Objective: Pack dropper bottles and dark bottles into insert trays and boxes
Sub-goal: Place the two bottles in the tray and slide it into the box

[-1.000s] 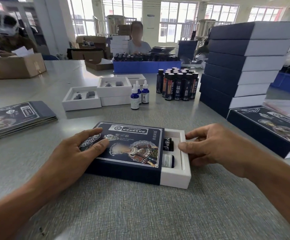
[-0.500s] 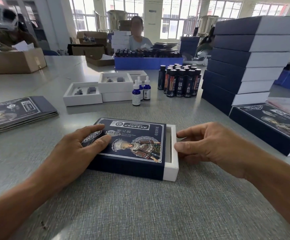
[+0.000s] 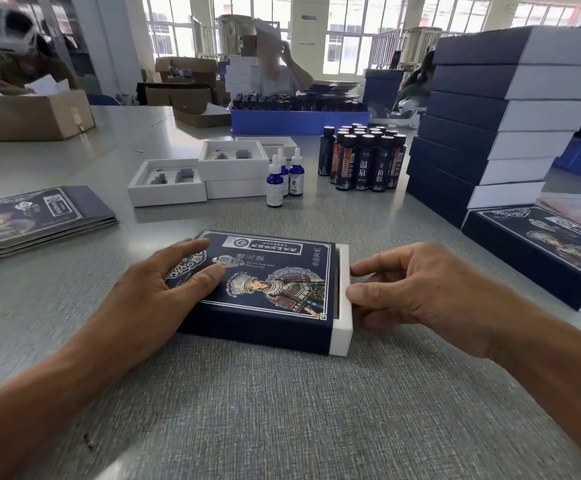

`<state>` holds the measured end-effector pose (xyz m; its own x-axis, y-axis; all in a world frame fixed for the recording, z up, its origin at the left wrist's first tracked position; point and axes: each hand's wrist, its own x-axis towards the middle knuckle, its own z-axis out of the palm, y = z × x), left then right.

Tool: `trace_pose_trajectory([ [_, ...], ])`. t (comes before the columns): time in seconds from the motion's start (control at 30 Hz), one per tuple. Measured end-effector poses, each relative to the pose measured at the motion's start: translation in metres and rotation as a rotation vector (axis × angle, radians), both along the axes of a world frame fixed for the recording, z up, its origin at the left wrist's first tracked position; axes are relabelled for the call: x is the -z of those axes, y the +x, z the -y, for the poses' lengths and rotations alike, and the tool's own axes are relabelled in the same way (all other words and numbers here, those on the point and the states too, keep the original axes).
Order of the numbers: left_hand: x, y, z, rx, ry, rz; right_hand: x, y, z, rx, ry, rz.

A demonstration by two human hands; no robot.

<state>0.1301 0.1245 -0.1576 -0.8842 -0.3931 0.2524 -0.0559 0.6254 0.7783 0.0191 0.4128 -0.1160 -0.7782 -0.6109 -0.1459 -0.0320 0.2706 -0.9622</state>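
The white tray (image 3: 344, 299) has slid further into the navy sleeve (image 3: 265, 289) since a second ago: the bottles inside are now covered, and only a narrow white strip shows at the sleeve's 3 o'clock end.

The grey counter (image 3: 282, 410) carries everything. At 2 o'clock stands a stack (image 3: 500, 116) of closed navy boxes, with one more printed box (image 3: 542, 251) lying flat at 3 o'clock beside it. At 9 o'clock lies a pile of flat sleeves (image 3: 39, 220). The sleeve with its tray sits at the centre, between the two hands.

The left hand (image 3: 164, 292) rests flat on the sleeve's 9 o'clock end, fingers spread and fairly straight over the print. The right hand (image 3: 417, 292) presses its fingertips against the tray's exposed end, fingers bent; it seems to push rather than grip, though the lower fingers are partly hidden.

At 11 o'clock sit open white trays (image 3: 168, 181), one (image 3: 233, 161) stacked on another. At 12 o'clock a cluster of dark bottles (image 3: 365, 157) stands upright, and just beside it, at its 9 o'clock, three dropper bottles (image 3: 282, 178) stand close together.
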Motion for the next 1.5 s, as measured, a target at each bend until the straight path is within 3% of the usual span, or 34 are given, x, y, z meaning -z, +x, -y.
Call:
trace_pose_trajectory([
  [0.43,-0.001,0.0,-0.001,-0.019,-0.008,-0.005,0.002,0.006,0.002,-0.086,-0.001,-0.037],
  [0.77,-0.003,-0.001,-0.005,-0.018,0.014,0.01,0.007,0.014,0.011,0.011,0.029,-0.115],
  [1.17,-0.001,-0.001,-0.004,-0.018,-0.037,0.02,0.01,0.024,0.021,0.151,-0.017,-0.05],
  [1.5,0.006,-0.003,0.0,-0.022,-0.047,-0.008,0.004,0.02,0.02,0.067,0.005,0.067],
])
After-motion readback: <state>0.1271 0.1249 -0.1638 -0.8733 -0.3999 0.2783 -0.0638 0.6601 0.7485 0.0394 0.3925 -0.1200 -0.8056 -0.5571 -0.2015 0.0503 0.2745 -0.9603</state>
